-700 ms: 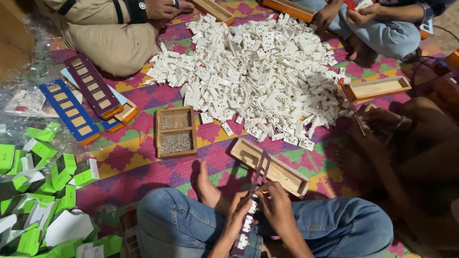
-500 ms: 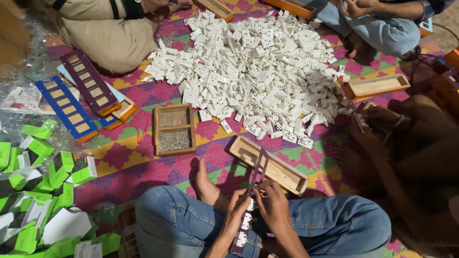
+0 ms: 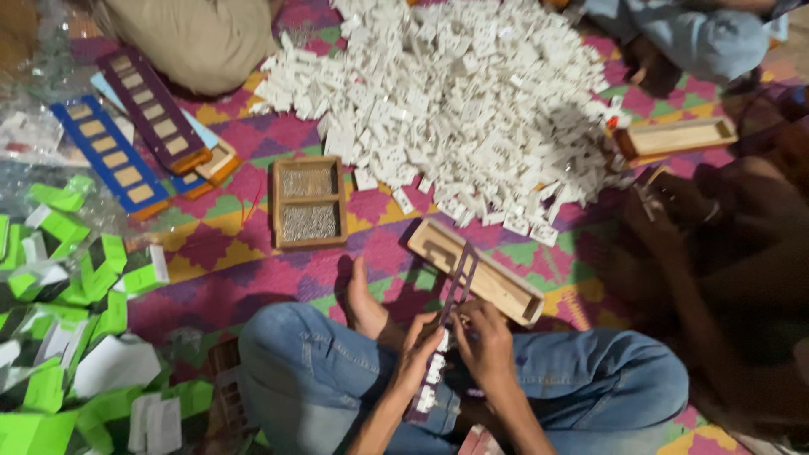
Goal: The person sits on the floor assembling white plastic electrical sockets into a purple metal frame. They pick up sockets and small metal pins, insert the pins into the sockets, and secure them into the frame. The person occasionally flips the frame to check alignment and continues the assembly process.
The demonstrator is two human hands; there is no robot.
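This looks like a small workshop set up on the floor of a home. People sit on a bright patterned mat [image 3: 253, 244] around a big pile of white plastic parts [image 3: 455, 109]. Wooden trays [image 3: 309, 202] and green and white cardboard boxes [image 3: 67, 337] lie about.
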